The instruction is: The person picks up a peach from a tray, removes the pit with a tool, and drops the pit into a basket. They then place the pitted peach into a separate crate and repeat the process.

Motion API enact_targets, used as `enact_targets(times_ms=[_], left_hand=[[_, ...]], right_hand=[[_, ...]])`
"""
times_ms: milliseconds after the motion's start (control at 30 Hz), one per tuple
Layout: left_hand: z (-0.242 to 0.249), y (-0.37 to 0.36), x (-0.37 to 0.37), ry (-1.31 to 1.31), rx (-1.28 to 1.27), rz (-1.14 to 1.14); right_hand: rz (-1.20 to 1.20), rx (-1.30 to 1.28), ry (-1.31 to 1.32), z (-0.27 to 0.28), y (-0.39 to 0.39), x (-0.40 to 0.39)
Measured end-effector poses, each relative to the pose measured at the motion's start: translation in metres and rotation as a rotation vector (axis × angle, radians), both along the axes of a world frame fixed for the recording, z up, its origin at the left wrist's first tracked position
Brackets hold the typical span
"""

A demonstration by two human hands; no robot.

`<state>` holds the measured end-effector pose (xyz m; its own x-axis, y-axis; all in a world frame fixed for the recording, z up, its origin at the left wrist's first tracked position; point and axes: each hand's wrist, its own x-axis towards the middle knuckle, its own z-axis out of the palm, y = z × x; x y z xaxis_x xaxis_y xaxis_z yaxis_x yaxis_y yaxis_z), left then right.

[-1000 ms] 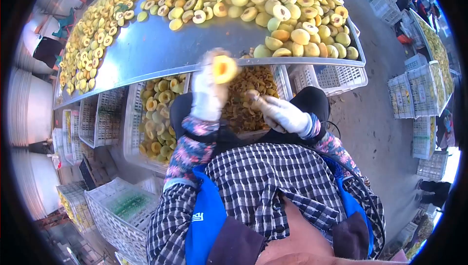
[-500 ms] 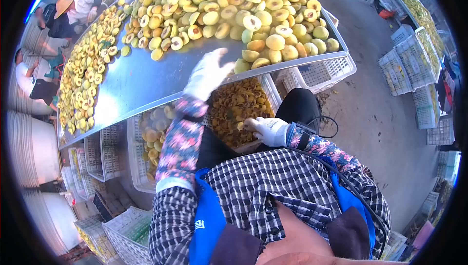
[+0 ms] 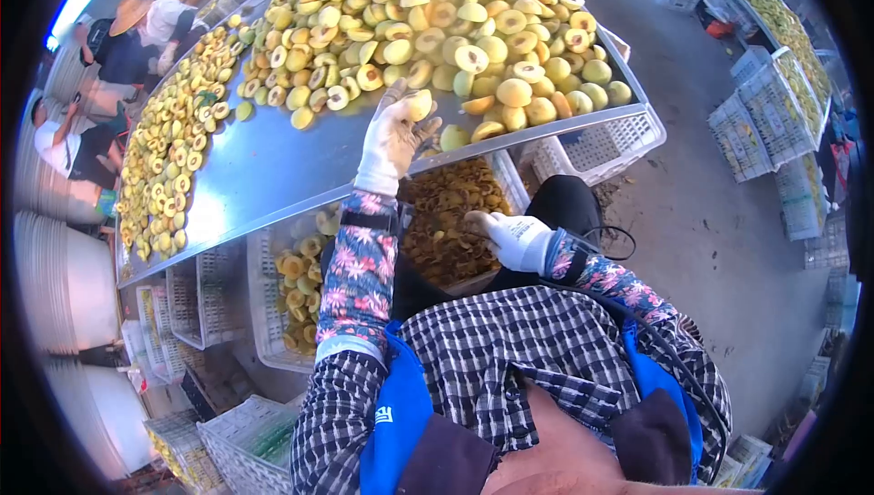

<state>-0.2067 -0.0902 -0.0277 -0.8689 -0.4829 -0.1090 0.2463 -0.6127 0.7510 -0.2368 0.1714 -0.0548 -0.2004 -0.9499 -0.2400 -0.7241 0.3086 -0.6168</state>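
Note:
My left hand (image 3: 390, 142), in a white glove, is raised at the near edge of the metal table (image 3: 273, 145), palm turned up. A yellow stone fruit that looks like a peach (image 3: 418, 106) rests in its curled fingers. Beside it lies a large heap of halved and whole yellow peaches (image 3: 437, 17). My gloved right hand (image 3: 519, 240) is closed in front of my lap, above a crate of brown-orange scraps (image 3: 455, 213). What its fingers hold, if anything, is too small to make out.
A white crate of peach halves (image 3: 296, 290) stands below the table at left. Another white crate (image 3: 596, 145) sits under the right corner. More halves (image 3: 168, 158) line the table's left side. Two people (image 3: 150, 26) sit beyond it. Stacked crates (image 3: 765, 117) stand at right.
My left hand has turned palm up, and a peach now shows in it. My right hand has shifted slightly right; the pale piece at its fingertips no longer shows.

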Motion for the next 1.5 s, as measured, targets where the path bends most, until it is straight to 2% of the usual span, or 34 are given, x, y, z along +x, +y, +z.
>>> enact_targets(times_ms=[33,100,133,200,233,267,333,367,467,633,833,1033,1100,1233,1300,1400,1433,1500], left_hand=[[0.009,0.003,0.016,-0.004,-0.008,0.020],[0.019,0.012,0.044,0.304,0.110,-0.004],[0.018,0.014,0.053,0.302,0.109,0.020],[0.015,0.019,0.065,0.426,0.192,0.060],[0.015,0.023,0.067,0.312,0.099,0.155],[0.013,0.028,0.069,0.311,0.105,0.166],[0.010,0.039,0.066,0.123,-0.202,0.331],[0.015,0.047,0.064,0.023,-0.375,0.387],[0.015,0.054,0.060,0.073,-0.475,0.387],[0.020,0.061,0.063,0.099,-0.451,0.413],[0.023,0.064,0.068,0.008,-0.377,0.401],[0.025,0.064,0.074,-0.128,-0.507,0.380],[0.018,0.055,0.074,-0.191,-0.390,0.195],[0.007,0.043,0.073,-0.257,-0.404,0.055],[0.011,0.050,0.071,0.097,-0.142,0.170],[-0.005,0.059,0.074,0.247,-0.161,0.183],[-0.006,0.066,0.076,0.271,-0.025,0.171],[-0.008,0.069,0.081,0.298,-0.047,0.109]], right_hand=[[0.000,-0.070,-0.060,0.006,-0.003,0.001],[0.005,-0.175,-0.163,0.009,-0.009,-0.001],[-0.016,-0.267,-0.268,0.010,-0.010,-0.001],[-0.097,-0.374,-0.211,0.019,-0.018,-0.002],[-0.129,-0.416,-0.179,0.031,-0.022,-0.002],[-0.163,-0.458,-0.147,0.041,-0.028,-0.002],[-0.165,-0.781,-0.034,0.053,-0.043,-0.002],[-0.186,-0.766,0.009,0.061,-0.049,0.000],[-0.207,-0.719,0.105,0.080,-0.060,0.006],[-0.119,-0.669,0.297,0.078,-0.065,0.009],[-0.025,-0.530,0.297,0.068,-0.066,0.006],[0.036,-0.288,0.329,0.066,-0.066,-0.005],[0.061,-0.238,0.300,0.064,-0.066,-0.010],[0.020,-0.270,0.130,0.045,-0.063,-0.007],[-0.061,-0.515,-0.054,0.042,-0.059,-0.003],[-0.156,-0.473,-0.159,0.047,-0.060,0.004],[-0.197,-0.460,-0.218,0.044,-0.062,0.004],[-0.228,-0.424,-0.212,0.040,-0.061,0.000]])
